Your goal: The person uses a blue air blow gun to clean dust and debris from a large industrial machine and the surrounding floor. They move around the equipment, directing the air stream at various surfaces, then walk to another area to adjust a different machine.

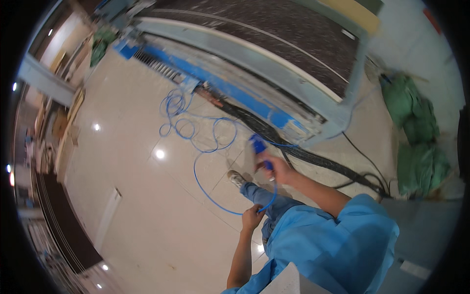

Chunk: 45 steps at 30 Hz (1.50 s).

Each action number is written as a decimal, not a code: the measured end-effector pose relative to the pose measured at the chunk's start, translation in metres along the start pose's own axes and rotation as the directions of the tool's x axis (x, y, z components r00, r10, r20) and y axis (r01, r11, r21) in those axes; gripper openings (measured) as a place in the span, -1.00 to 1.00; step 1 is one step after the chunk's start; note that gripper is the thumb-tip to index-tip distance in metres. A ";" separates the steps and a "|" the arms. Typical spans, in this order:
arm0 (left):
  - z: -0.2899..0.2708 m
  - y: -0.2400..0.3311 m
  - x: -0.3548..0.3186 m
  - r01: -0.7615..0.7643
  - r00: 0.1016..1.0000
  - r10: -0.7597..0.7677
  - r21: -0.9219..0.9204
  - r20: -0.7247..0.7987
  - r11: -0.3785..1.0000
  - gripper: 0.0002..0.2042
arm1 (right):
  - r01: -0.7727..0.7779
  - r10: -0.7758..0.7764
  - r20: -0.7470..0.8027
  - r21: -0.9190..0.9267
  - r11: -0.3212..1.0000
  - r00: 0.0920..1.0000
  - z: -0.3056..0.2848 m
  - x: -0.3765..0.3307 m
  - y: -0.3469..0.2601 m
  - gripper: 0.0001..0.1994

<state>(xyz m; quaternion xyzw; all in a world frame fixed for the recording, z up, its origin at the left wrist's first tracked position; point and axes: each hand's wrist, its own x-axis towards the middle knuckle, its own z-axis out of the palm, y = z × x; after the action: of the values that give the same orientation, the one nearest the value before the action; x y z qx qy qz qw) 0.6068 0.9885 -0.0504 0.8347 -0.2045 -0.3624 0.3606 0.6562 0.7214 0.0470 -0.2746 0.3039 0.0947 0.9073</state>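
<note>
My right hand (280, 170) is closed around the handle of a blue air gun (257, 144), its head tipped up toward the machine; motion blurs its shape. A thin blue air hose (207, 195) runs from the bottom of that handle down to my left hand (251, 217), whose fingers are closed on it near my thigh. From there the hose bends away to the left and lies in loose loops on the tiled floor (132, 196).
Ahead stands a long machine with a dark bed (274, 36) and a blue lower rail (235, 95). A thick black cable bundle (318, 158) lies along its base. Green sacks (411, 110) sit at the right. Dark panels (56, 220) lie at the far left.
</note>
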 end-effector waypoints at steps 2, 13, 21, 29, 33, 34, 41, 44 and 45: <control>0.013 0.002 -0.030 -0.018 0.999 0.025 0.195 -0.035 0.981 -0.79 | 0.355 -0.306 -0.369 0.072 0.932 0.878 -0.064 -0.063 -0.049 -0.65; 0.037 0.045 -0.053 0.044 0.985 0.031 0.430 -0.167 0.902 -0.86 | 0.496 -0.332 -0.722 0.018 0.868 0.607 -0.235 -0.219 -0.146 -0.54; 0.065 0.228 0.094 -0.265 0.928 0.352 0.443 -0.124 0.856 -0.84 | 0.212 -0.449 -0.603 -0.425 0.880 0.659 -0.395 -0.229 -0.341 -0.58; 0.163 0.463 0.216 -0.290 0.928 0.358 0.400 -0.106 0.869 -0.85 | 0.571 -0.479 -0.768 -0.183 0.800 0.425 -0.575 -0.159 -0.612 -0.56; 0.216 0.536 0.248 -0.306 0.930 0.357 0.354 -0.085 0.884 -0.81 | 0.547 -0.545 -0.620 -0.214 0.809 0.564 -0.628 -0.096 -0.739 -0.58; 0.222 0.550 0.250 -0.307 0.940 0.341 0.376 -0.024 0.874 -0.80 | 0.545 -0.518 -0.614 -0.164 0.822 0.596 -0.630 -0.083 -0.748 -0.59; 0.248 0.598 0.256 -0.201 0.970 0.231 0.289 -0.072 0.936 -0.80 | 0.529 -0.430 -0.587 -0.003 0.848 0.686 -0.636 -0.048 -0.796 -0.71; 0.234 0.577 0.243 -0.032 0.993 0.067 0.320 -0.098 0.947 -0.81 | 0.651 -0.493 -0.547 0.132 0.748 0.677 -0.624 -0.049 -0.746 -0.72; 0.226 0.564 0.232 0.041 0.990 0.001 0.301 -0.140 0.953 -0.81 | 0.605 -0.471 -0.592 0.035 0.795 0.654 -0.614 -0.051 -0.723 -0.70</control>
<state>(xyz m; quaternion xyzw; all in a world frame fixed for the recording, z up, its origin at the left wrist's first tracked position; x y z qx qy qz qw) 0.5434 0.3757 0.1587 0.9053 -0.2237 -0.2717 0.2377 0.5541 -0.2210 -0.0118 -0.2612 0.4663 -0.2999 0.7902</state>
